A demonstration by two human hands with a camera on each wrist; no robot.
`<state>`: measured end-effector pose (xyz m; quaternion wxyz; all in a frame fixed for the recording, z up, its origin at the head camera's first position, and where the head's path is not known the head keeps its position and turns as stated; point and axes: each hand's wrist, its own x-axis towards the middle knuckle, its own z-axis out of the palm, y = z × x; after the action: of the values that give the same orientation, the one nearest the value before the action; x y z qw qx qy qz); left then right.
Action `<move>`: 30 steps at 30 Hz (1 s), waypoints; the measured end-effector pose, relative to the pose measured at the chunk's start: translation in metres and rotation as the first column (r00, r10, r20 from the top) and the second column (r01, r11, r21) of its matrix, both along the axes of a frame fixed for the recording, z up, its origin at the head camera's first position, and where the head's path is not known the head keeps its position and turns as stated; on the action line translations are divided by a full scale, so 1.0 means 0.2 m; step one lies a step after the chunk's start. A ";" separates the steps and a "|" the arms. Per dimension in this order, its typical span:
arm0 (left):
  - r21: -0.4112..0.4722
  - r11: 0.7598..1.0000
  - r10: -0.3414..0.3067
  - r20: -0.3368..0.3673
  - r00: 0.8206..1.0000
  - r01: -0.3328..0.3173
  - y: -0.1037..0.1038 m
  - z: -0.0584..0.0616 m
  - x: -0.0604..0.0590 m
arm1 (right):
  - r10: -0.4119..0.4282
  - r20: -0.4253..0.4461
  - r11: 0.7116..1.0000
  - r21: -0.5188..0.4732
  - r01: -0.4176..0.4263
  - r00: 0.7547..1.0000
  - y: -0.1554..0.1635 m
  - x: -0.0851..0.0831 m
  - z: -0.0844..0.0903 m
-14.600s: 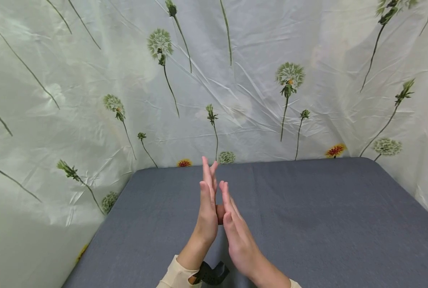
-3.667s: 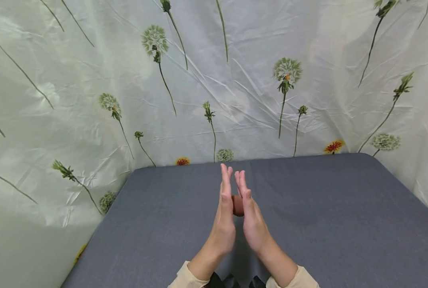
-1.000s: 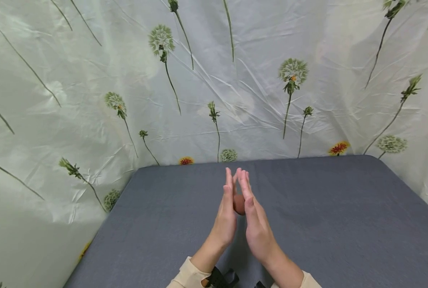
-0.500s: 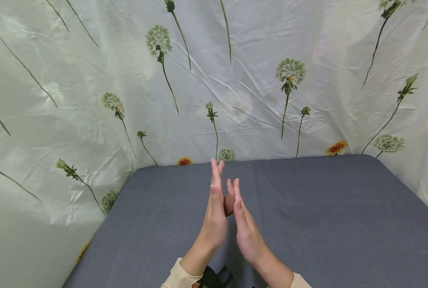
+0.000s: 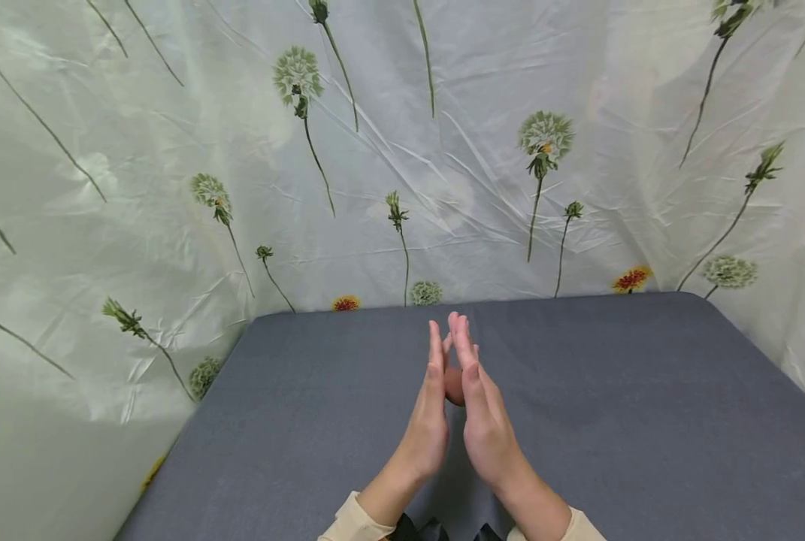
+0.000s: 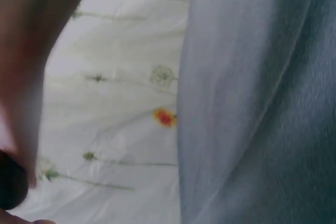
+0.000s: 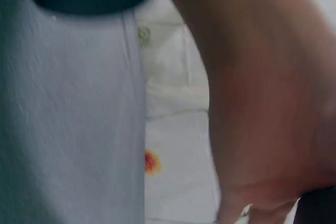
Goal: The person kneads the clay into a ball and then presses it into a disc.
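A small reddish-brown ball, perhaps clay, [image 5: 454,389] sits between my two upright palms in the head view. My left hand [image 5: 427,432] presses it from the left with straight fingers. From the right, my right hand [image 5: 488,436] presses it too, fingers straight, its fingertips reaching slightly farther forward than the left ones. Both hands are raised over the table. At the lower left of the left wrist view, the ball [image 6: 11,182] looks dark, beside the blurred palm. In the right wrist view a dark rounded edge shows at the bottom right corner. The palms hide the ball's sides.
A grey cloth-covered table [image 5: 612,421] spreads beneath the hands. Behind it hangs a pale curtain [image 5: 470,150] printed with dandelions. Black wrist straps [image 5: 409,530] and cream sleeves [image 5: 355,522] show at the bottom edge.
Half a second ago the left hand slid forward and the right back, both shifting left with the ball. Now that is reversed: left back, right forward, hands and ball farther right.
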<state>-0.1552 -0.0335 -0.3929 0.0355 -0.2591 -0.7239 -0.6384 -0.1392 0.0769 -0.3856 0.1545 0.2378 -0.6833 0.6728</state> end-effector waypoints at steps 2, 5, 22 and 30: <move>-0.044 0.999 -0.011 -0.066 0.998 0.008 0.02 0.01 0.03 | 0.002 0.038 1.000 -0.018 -0.001 0.999 0.02 -0.02 0.01; -0.064 0.998 0.013 -0.143 0.990 -0.022 0.00 0.05 0.04 | 0.053 0.116 0.998 -0.041 -0.049 0.992 0.01 -0.03 0.00; -0.051 0.997 0.055 -0.015 0.998 -0.056 -0.02 -0.03 -0.02 | 0.041 0.141 0.999 -0.017 -0.039 0.989 -0.02 0.02 -0.02; -0.078 0.997 0.013 -0.156 0.988 -0.025 0.01 0.05 0.06 | 0.093 0.165 0.995 -0.054 -0.085 0.982 0.02 -0.02 -0.02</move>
<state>-0.1427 -0.0313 -0.3824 0.0874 -0.3021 -0.7463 -0.5866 -0.1428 0.0807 -0.3886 0.0718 0.2071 -0.6667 0.7124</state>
